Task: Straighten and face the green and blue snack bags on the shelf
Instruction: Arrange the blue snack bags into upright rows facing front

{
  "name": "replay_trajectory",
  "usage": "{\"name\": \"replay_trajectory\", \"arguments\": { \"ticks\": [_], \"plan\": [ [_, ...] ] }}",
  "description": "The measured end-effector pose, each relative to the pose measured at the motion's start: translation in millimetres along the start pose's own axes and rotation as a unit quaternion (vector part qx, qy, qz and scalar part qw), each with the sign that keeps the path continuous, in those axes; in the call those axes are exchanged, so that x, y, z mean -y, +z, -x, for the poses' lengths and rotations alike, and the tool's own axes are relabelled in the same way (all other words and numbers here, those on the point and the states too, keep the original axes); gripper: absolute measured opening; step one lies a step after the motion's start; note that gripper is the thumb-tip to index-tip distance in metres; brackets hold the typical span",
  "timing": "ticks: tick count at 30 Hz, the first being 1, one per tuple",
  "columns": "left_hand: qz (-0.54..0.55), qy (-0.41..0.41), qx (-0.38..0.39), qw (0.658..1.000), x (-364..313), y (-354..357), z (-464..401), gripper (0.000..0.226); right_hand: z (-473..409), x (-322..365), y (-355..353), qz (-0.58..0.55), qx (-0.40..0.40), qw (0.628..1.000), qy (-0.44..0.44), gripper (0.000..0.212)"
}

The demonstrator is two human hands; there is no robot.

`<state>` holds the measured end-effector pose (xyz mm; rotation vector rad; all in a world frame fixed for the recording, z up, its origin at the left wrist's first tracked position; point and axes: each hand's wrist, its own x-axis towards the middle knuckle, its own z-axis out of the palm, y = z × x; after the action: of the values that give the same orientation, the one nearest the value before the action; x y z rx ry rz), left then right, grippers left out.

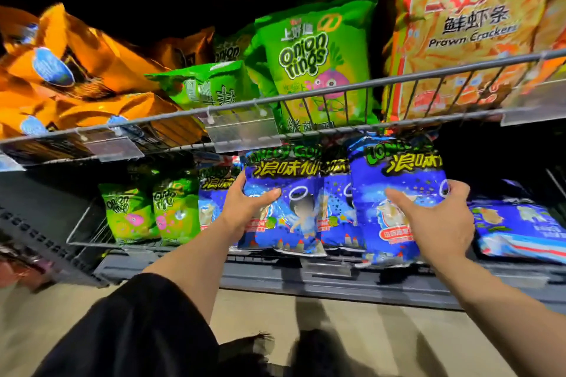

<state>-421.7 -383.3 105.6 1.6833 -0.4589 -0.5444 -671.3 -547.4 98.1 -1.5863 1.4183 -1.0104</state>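
Observation:
On the lower shelf stand upright blue snack bags. My left hand (245,208) grips the left edge of one blue bag (294,208). My right hand (438,220) holds a second blue bag (395,190) by its right side, thumb across the front. Another blue bag (338,208) stands between them, and one more (211,202) left of my left hand. Two small green onion rings bags (130,214) (176,211) stand at the left of the row. A blue bag (520,226) lies flat on the right.
The wire upper shelf (306,95) with clear price holders hangs just above the blue bags. It carries large green onion rings bags (312,58), orange bags (92,58) and a prawn crackers bag (471,30). The grey shelf lip (337,278) runs below the bags.

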Motion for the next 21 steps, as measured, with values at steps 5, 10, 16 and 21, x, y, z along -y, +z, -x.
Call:
{"name": "replay_trajectory", "arguments": {
  "ticks": [5, 10, 16, 21],
  "plan": [
    [-0.031, 0.039, -0.047, 0.998, 14.0, -1.7, -17.4, 0.102, -6.8, -7.8, 5.2, -0.016, 0.007, 1.000, -0.008, 0.078],
    [-0.105, 0.074, -0.109, 0.986, 33.4, 8.0, -10.9, 0.103, -6.1, -12.3, 5.2, -0.016, 0.000, 1.000, -0.017, 0.078],
    [-0.168, 0.115, -0.199, 0.959, 32.5, 13.0, 18.4, 0.106, 2.9, -11.7, -7.3, -0.002, 0.000, 1.000, -0.013, 0.082],
    [-0.194, 0.133, -0.227, 0.945, 26.5, 32.3, 52.8, 0.102, 13.4, -8.0, -21.5, 0.012, -0.002, 1.000, -0.005, 0.084]
  ]
}}
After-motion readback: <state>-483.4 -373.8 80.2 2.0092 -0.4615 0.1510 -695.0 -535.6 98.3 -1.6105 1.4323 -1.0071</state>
